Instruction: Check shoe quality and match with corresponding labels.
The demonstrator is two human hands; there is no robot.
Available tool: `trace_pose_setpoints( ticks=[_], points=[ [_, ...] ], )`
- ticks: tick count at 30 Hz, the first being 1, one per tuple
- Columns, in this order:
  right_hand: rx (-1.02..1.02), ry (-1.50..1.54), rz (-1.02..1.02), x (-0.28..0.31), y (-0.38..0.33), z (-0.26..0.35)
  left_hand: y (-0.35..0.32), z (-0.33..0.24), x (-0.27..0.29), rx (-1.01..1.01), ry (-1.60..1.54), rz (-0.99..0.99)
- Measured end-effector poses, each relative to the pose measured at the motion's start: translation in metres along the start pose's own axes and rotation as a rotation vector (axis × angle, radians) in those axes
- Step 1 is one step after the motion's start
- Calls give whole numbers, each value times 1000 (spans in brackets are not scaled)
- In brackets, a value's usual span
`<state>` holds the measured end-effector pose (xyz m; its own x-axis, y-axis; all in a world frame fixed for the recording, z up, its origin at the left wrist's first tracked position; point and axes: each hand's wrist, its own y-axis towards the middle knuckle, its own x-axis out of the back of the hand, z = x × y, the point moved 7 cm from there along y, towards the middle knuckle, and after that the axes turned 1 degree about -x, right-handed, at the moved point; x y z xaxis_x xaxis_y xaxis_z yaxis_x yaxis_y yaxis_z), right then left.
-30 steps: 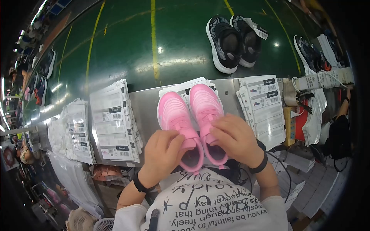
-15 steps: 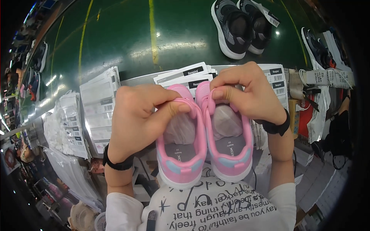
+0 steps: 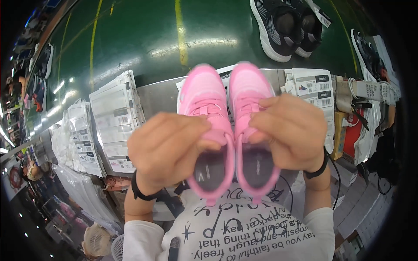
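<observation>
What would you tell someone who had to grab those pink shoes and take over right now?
Left hand grips the left pink shoe at its collar; right hand grips the right pink shoe the same way.
Both shoes are raised side by side, openings facing the wearer, toes pointing away, over the metal table.
Label stacks lie on the table; dark shoes sit on the green belt beyond.
Done: pair picked up. Left: shoes not yet set down.

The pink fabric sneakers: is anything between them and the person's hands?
Nothing visible. The left hand grips the left pink fabric sneaker and the right hand grips the right pink fabric sneaker directly, held side by side above the grey metal table.
</observation>
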<state>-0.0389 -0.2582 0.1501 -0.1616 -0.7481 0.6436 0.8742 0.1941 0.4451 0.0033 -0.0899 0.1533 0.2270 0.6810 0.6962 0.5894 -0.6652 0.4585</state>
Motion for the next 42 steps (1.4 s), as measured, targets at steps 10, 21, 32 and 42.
trace_pose_setpoints(
  ticks=[10, 21, 32, 42],
  points=[
    [-777, 201, -56, -16, -90, -44, -59, 53, -46, 641, -142, 148],
    [-1026, 650, -394, 10, -114, -38, -43, 18, 8, 890, -487, -170],
    [-908, 638, -460, -9, -165, -59, -88, 83, -35, 673, -622, -132],
    [-782, 762, -441, -10, 15, -124, 21, 135, 8, 631, -492, -551]
  ],
)
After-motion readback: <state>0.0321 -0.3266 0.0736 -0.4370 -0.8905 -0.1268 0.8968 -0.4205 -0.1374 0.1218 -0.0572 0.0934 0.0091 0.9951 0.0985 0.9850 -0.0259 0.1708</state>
